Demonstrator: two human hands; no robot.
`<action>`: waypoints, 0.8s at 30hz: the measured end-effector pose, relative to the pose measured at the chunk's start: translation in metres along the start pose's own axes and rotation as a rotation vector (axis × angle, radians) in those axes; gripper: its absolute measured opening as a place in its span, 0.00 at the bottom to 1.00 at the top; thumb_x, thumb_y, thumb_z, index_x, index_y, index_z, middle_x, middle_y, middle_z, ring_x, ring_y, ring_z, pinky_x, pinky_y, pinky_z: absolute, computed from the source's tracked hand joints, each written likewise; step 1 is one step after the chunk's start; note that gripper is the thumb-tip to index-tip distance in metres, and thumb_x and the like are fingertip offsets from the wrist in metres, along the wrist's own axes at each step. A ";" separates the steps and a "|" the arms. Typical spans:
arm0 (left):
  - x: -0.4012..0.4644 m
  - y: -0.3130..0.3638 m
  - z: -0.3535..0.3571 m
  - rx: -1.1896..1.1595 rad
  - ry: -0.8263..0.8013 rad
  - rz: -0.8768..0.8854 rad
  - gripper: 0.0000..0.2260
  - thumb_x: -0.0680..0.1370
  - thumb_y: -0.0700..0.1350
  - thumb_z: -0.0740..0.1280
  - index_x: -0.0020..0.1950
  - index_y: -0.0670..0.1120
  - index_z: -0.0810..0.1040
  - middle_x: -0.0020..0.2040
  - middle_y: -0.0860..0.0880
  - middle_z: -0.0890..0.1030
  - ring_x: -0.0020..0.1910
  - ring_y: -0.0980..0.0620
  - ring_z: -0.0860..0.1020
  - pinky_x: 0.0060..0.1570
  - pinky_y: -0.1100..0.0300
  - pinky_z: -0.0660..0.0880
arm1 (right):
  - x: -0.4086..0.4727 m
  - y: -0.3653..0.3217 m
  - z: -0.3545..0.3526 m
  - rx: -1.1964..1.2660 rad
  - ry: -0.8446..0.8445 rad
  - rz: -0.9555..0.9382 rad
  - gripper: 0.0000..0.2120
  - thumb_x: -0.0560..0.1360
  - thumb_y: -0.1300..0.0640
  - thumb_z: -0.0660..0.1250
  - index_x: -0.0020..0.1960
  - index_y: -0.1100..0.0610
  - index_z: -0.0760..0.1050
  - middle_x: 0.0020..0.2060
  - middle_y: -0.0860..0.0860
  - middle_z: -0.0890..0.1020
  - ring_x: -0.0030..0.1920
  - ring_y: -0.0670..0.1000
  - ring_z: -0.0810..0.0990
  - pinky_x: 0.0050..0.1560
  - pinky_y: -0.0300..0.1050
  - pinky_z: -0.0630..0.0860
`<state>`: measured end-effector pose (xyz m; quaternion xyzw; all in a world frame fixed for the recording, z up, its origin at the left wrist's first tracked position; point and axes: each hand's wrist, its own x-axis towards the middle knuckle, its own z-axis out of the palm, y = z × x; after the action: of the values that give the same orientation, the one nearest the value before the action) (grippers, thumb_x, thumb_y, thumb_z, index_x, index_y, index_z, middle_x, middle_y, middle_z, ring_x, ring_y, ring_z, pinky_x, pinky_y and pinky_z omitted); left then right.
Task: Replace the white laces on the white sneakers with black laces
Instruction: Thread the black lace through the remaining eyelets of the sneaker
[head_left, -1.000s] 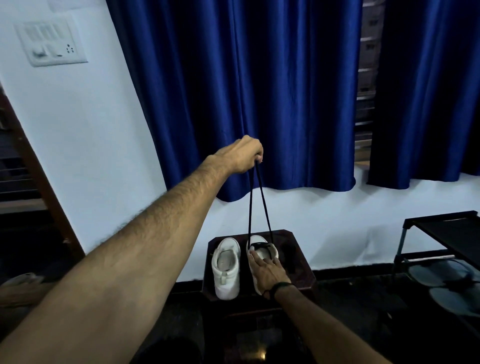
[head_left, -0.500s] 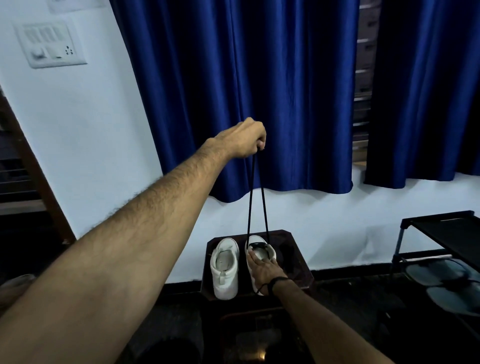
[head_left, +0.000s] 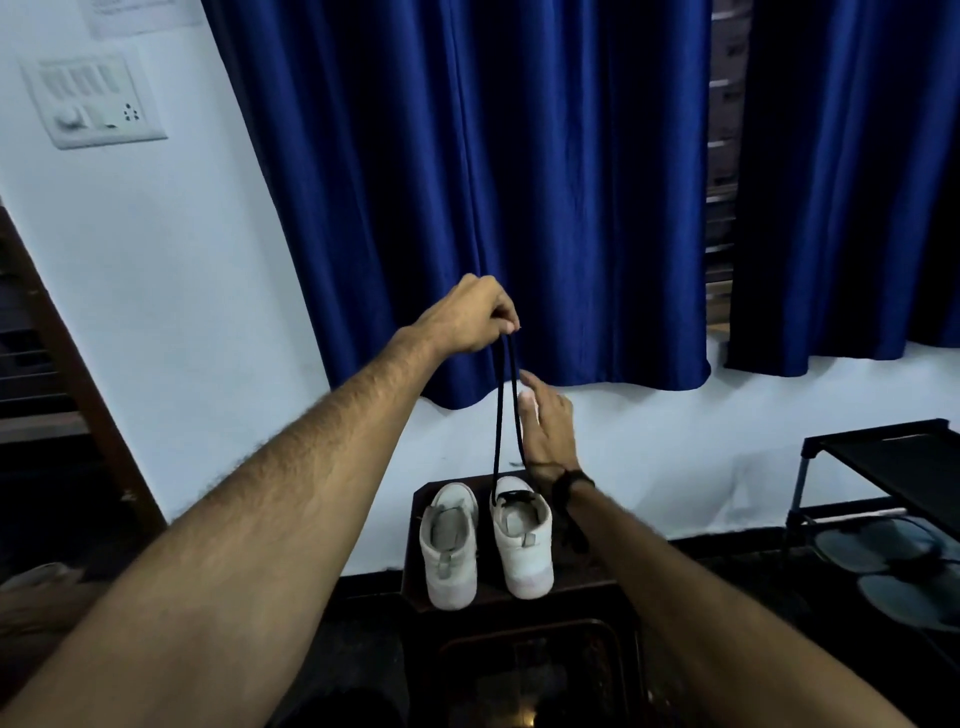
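Two white sneakers stand side by side on a dark stool, heels toward me. The left sneaker carries no lace that I can see. A black lace runs through the front eyelets of the right sneaker, and its two strands rise taut to my left hand. That hand pinches both strand ends high above the shoe. My right hand is raised beside the strands with fingers straight, just right of them, holding nothing.
Blue curtains hang behind the stool against a white wall. A black shoe rack with dark sandals stands at the right. A dark crate sits below the stool, and a switch panel is on the wall upper left.
My right hand left the right sneaker's tongue and rose up beside the lace strands. My left hand still holds the lace ends up high.
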<state>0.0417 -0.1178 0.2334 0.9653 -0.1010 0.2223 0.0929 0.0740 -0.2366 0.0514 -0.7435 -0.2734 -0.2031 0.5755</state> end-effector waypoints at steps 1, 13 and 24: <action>0.001 0.002 0.000 -0.014 0.030 -0.003 0.05 0.76 0.40 0.71 0.50 0.46 0.86 0.43 0.54 0.85 0.42 0.62 0.81 0.50 0.61 0.80 | 0.014 -0.011 -0.004 0.129 -0.080 0.007 0.25 0.81 0.41 0.48 0.64 0.52 0.75 0.59 0.49 0.81 0.61 0.49 0.74 0.66 0.44 0.67; 0.001 -0.006 0.012 -0.127 0.236 -0.088 0.05 0.77 0.41 0.69 0.47 0.47 0.85 0.41 0.51 0.84 0.40 0.55 0.82 0.48 0.55 0.81 | 0.048 -0.031 -0.027 0.379 -0.346 0.117 0.16 0.83 0.56 0.54 0.53 0.63 0.78 0.37 0.50 0.76 0.39 0.41 0.73 0.44 0.26 0.68; -0.037 -0.060 0.054 -0.314 0.502 -0.374 0.05 0.77 0.38 0.69 0.45 0.43 0.85 0.40 0.47 0.84 0.39 0.48 0.83 0.44 0.53 0.81 | 0.024 0.014 -0.021 0.357 -0.371 0.334 0.10 0.82 0.62 0.58 0.52 0.62 0.78 0.42 0.54 0.79 0.39 0.45 0.71 0.39 0.28 0.68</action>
<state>0.0458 -0.0670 0.1611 0.8562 0.0710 0.4137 0.3012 0.1015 -0.2552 0.0616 -0.6897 -0.2792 0.0851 0.6626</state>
